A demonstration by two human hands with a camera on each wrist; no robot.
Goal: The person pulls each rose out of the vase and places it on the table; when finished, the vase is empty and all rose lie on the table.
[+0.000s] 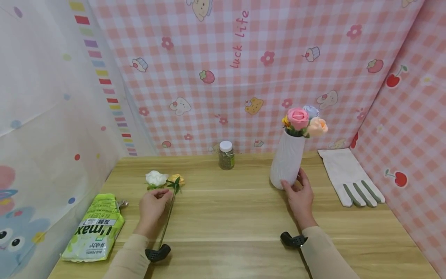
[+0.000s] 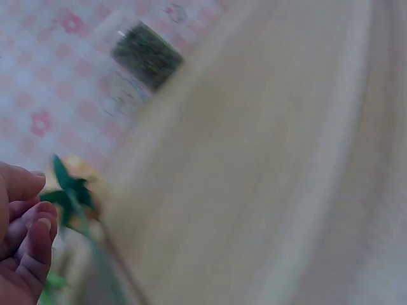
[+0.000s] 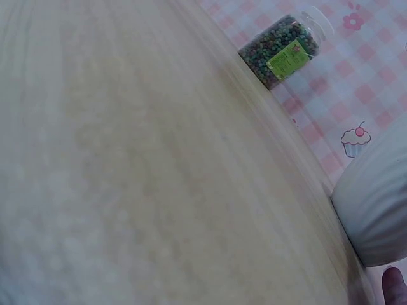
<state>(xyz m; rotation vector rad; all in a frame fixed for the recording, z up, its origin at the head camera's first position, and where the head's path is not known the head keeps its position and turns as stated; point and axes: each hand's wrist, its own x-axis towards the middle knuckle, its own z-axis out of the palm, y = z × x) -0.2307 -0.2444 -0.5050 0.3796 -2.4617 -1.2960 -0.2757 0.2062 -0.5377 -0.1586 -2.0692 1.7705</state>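
Observation:
At the left of the head view lies a yellow artificial rose (image 1: 177, 179) with a long green stem, beside a white rose (image 1: 156, 178). My left hand (image 1: 153, 205) has its thumb and fingertips together at the yellow rose's stem. In the left wrist view, curled fingers (image 2: 35, 241) meet a green leaf (image 2: 67, 197) below the blurred bloom. My right hand (image 1: 301, 198) grips the lower part of a white vase (image 1: 287, 159), thumb in front. Pink (image 1: 297, 118), blue, peach and yellow roses stand in it. Only a fingertip shows by the vase (image 3: 375, 197) in the right wrist view.
A white-lidded jar (image 1: 227, 157) of small granules stands at the back middle. At the left lies a green and white bag (image 1: 95, 228) with a metal clip; on the right, a white glove (image 1: 348, 176) with grey-green fingers. Patterned cloth walls (image 1: 216, 97) enclose the wooden table (image 1: 226, 224).

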